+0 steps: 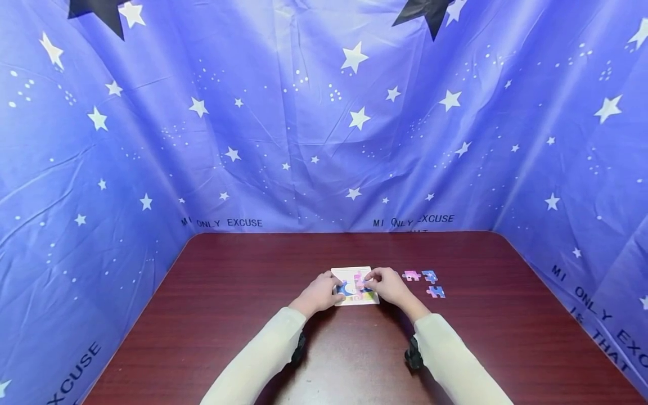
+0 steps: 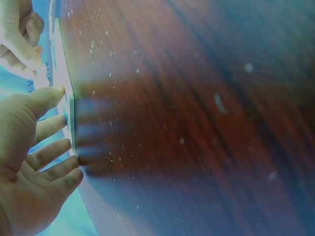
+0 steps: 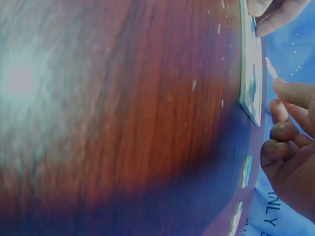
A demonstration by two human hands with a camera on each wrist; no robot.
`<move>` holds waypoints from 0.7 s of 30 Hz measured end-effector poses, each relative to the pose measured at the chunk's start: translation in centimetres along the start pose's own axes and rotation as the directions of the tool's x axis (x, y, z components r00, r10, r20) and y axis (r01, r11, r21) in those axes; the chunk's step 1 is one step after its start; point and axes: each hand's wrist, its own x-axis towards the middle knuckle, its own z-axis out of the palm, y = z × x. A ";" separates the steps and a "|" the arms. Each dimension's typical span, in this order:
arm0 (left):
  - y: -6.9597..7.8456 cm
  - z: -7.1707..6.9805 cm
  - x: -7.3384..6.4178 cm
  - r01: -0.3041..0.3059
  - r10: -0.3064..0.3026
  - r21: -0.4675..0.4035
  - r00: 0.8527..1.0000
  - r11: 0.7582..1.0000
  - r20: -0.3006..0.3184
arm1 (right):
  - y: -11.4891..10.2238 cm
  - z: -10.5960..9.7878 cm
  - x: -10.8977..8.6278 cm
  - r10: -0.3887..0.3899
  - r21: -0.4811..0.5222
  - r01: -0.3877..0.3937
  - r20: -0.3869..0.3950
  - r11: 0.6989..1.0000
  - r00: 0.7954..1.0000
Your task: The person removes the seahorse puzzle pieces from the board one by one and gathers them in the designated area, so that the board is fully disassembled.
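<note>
puzzle piece [image 3: 271,69] sits at the left tip of the right hand [image 1: 388,284], whose fingers pinch it raised over the board [image 1: 356,304]; its long axis is unclear. this nearer hand reaches in from the right; the left hand [image 1: 320,291], fingers fairly straight, touches the board's left side.

Table [image 1: 202,315]: dark red wood-grain finish, smooth, v. glossy w/ glare & pale specks. Curtain [image 1: 304,129] – thin-looking cloth, creased, slight sheen. Sleeves [image 1: 255,357]: soft cloth, matt. Board [image 1: 351,269] & puzzle pieces [image 1: 412,276] – printed, smooth; card or wood, can't tell.
</note>
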 end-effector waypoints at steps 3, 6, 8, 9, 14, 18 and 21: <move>-0.1 0.1 0.0 -0.003 0.003 0.000 1.000 1.000 0.000 | 0.3 -0.3 -0.1 0.001 -0.001 -0.001 0.002 1.000 1.000; 0.0 0.1 0.0 -0.007 0.007 0.001 1.000 1.000 0.001 | 0.6 -0.6 -0.3 0.011 -0.005 -0.011 -0.002 1.000 1.000; -0.1 0.1 -0.1 0.001 -0.001 0.001 1.000 1.000 0.013 | 0.7 -0.5 -0.3 0.023 0.003 -0.023 0.006 1.000 1.000; -0.2 0.1 -0.2 0.006 -0.006 0.003 1.000 1.000 0.019 | 0.8 -0.5 -0.4 0.030 0.009 -0.030 0.016 0.999 0.999; -0.3 0.0 -0.3 0.013 -0.014 0.015 1.000 1.000 0.025 | 0.9 -1.0 -0.6 0.043 0.013 -0.043 0.046 0.999 0.998; -0.1 0.0 0.1 0.012 -0.012 0.012 1.000 1.000 0.023 | 1.2 -1.9 -0.7 0.051 -0.001 -0.051 0.046 0.999 0.998; 0.0 -0.1 0.2 0.021 -0.021 0.011 1.000 1.000 0.023 | 1.5 -2.3 -0.8 0.033 -0.005 -0.033 0.050 0.999 0.998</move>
